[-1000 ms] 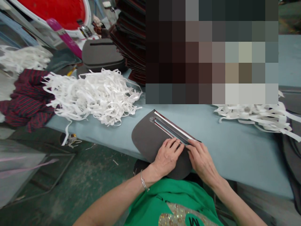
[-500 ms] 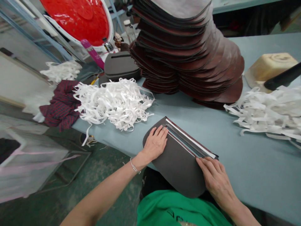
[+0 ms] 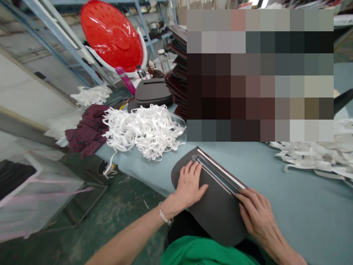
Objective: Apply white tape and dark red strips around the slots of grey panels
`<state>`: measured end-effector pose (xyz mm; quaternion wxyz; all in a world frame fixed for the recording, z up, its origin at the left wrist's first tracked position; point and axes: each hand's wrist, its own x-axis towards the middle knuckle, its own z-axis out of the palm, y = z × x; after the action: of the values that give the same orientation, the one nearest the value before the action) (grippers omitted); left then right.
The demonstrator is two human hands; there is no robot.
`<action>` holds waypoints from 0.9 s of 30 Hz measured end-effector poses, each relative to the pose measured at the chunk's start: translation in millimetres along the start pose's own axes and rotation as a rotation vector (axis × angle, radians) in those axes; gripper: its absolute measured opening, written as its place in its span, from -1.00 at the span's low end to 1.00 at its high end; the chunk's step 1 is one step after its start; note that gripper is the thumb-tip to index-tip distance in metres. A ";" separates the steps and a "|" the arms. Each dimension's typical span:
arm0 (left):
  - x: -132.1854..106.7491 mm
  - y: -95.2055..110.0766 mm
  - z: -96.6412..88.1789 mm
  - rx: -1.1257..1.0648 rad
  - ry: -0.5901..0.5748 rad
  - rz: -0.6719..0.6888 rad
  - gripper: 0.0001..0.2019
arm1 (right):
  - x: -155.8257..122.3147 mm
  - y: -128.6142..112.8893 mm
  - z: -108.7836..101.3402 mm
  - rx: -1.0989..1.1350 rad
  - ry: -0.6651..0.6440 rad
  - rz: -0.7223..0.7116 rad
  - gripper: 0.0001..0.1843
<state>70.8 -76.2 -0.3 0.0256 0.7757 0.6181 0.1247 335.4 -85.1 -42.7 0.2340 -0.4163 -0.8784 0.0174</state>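
A dark grey rounded panel (image 3: 217, 209) lies at the table's front edge and overhangs it. Along its straight far side runs a long slot (image 3: 217, 176) bordered by white strips and thin reddish-brown edging; a small metal-looking piece (image 3: 194, 157) sits at its left end. My left hand (image 3: 190, 184), with a bracelet at the wrist, rests on the panel below that end, fingers and thumb spread. At the slot's right end, my right hand (image 3: 257, 211) has its bent fingers together on the panel's corner, closed on it. The undersides of the fingers are hidden.
Loose white strips lie in a heap (image 3: 143, 129) behind on the left and another (image 3: 311, 154) on the right. A dark red striped cloth (image 3: 88, 129), grey rounded pieces (image 3: 153, 90) and a red lid-like disc (image 3: 116, 36) stand further left. Blurred blocks cover most of a brown stack (image 3: 178, 81).
My left hand has slid down off the slot's left end, its thumb now spread out. My right hand stays at the right end. The view has tilted up and shifted left.
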 end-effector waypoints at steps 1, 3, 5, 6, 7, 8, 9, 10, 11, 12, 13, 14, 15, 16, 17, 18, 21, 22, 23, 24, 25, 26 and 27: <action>-6.9 7.0 -4.3 -0.038 -0.026 -0.002 -0.32 | 1.0 3.4 -0.5 -0.014 0.013 0.020 -0.68; -15.3 15.4 -11.1 -0.087 -0.079 0.024 -0.29 | 1.6 6.6 -0.6 -0.058 0.016 0.036 -0.60; -13.3 13.8 -15.3 -0.080 -0.091 0.028 -0.36 | 1.1 1.2 0.0 -0.085 0.007 0.018 -0.57; -8.5 9.7 -16.3 -0.057 -0.079 0.013 -0.41 | 1.0 -5.3 0.1 -0.081 0.010 -0.006 -0.58; -1.9 4.6 -16.5 -0.030 -0.061 -0.009 -0.46 | 1.5 -13.9 0.0 -0.064 0.016 -0.039 -0.58; 5.8 -0.9 -15.8 -0.006 -0.045 -0.029 -0.52 | 2.7 -23.8 -0.1 -0.034 0.024 -0.087 -0.60; 13.7 -5.7 -14.3 0.013 -0.033 -0.043 -0.58 | 4.8 -34.2 -0.2 0.002 0.030 -0.147 -0.62; 21.3 -9.5 -12.0 0.021 -0.027 -0.044 -0.63 | 7.7 -43.7 0.3 0.037 0.036 -0.212 -0.66; 28.1 -12.0 -8.8 0.015 -0.030 -0.022 -0.66 | 11.3 -51.3 1.6 0.063 0.042 -0.265 -0.69; 33.8 -13.4 -5.2 -0.005 -0.039 0.024 -0.67 | 15.1 -56.3 3.8 0.069 0.052 -0.291 -0.71; 38.4 -14.2 -1.3 -0.036 -0.052 0.089 -0.66 | 18.8 -57.9 7.2 0.050 0.066 -0.278 -0.71; 41.8 -14.9 2.7 -0.073 -0.065 0.159 -0.63 | 22.1 -56.3 11.5 0.011 0.085 -0.227 -0.70; 44.4 -16.0 6.3 -0.116 -0.078 0.224 -0.62 | 24.7 -51.8 16.5 -0.038 0.103 -0.155 -0.68; 46.2 -17.9 9.3 -0.164 -0.090 0.279 -0.61 | 26.7 -45.2 21.6 -0.081 0.110 -0.085 -0.67; 47.5 -20.7 11.6 -0.215 -0.097 0.314 -0.61 | 28.5 -37.6 26.4 -0.103 0.101 -0.035 -0.66; 48.3 -24.4 12.8 -0.266 -0.092 0.330 -0.62 | 30.8 -30.0 30.3 -0.098 0.080 -0.008 -0.67; 49.4 -39.3 9.0 -0.390 0.047 0.252 -0.63 | 49.2 -16.3 34.4 0.033 0.010 -0.009 -0.67; 49.6 -45.3 4.8 -0.408 0.143 0.185 -0.64 | 61.9 -16.4 33.2 0.092 0.006 0.007 -0.66; 49.8 -51.8 -0.8 -0.413 0.253 0.106 -0.65 | 78.7 -19.0 31.2 0.156 0.010 0.032 -0.66; 50.2 -58.9 -7.6 -0.405 0.370 0.022 -0.66 | 99.5 -23.8 29.1 0.220 0.018 0.064 -0.66; 51.0 -66.5 -15.3 -0.386 0.481 -0.059 -0.68 | 123.8 -30.4 27.5 0.299 0.019 0.086 -0.67; 52.3 -74.6 -23.3 -0.357 0.582 -0.132 -0.69 | 150.9 -38.2 26.9 0.371 0.015 0.103 -0.68; 54.1 -82.9 -31.2 -0.320 0.673 -0.194 -0.69 | 179.8 -46.8 27.7 0.424 0.005 0.113 -0.68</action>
<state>-4.1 -8.1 22.5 -0.0461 0.6154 0.6352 0.4644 192.0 22.0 14.5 0.3173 -0.4064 -0.8298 0.2136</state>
